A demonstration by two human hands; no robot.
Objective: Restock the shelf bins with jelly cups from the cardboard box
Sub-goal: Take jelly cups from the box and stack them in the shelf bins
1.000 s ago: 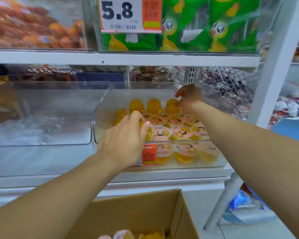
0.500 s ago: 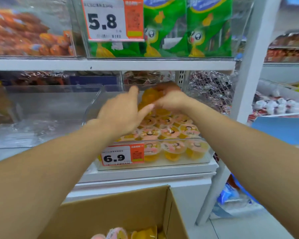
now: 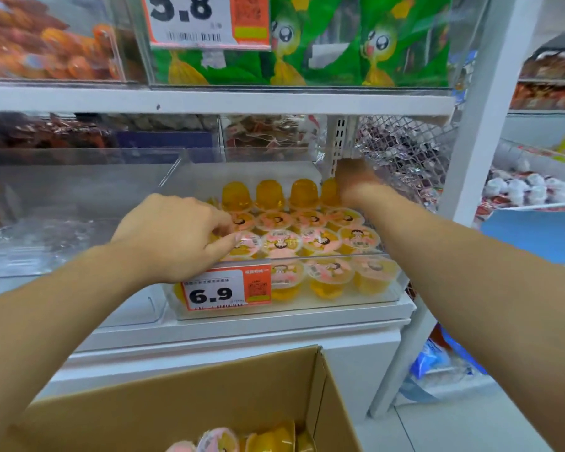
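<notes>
Up on the middle shelf [image 3: 274, 316], the clear bin [image 3: 307, 305] with the 6.9 price tag [image 3: 225, 290] on its front wall is packed with yellow jelly cups [image 3: 320, 238]: most stand lid-up in rows, while a row along the back wall sits upside down, domes up. The left hand [image 3: 173, 238] is over the bin's front left corner, its fingers curled, thumb and fingertips pinching the rim of one jelly cup [image 3: 247, 244] in the near left rows. The right hand [image 3: 353, 181] reaches to the bin's back right corner, beside the last inverted cup; it is blurred, and whether its fingers grasp anything I cannot tell. Left of this bin stands an empty-looking clear bin [image 3: 79, 210]. Below the shelf's front edge, the open cardboard box [image 3: 183, 409] shows more jelly cups at its bottom, some with pink lids up, some on their sides. Above, the upper shelf carries green snack bags [image 3: 356, 44] behind a 5.8 tag [image 3: 206, 21].
</notes>
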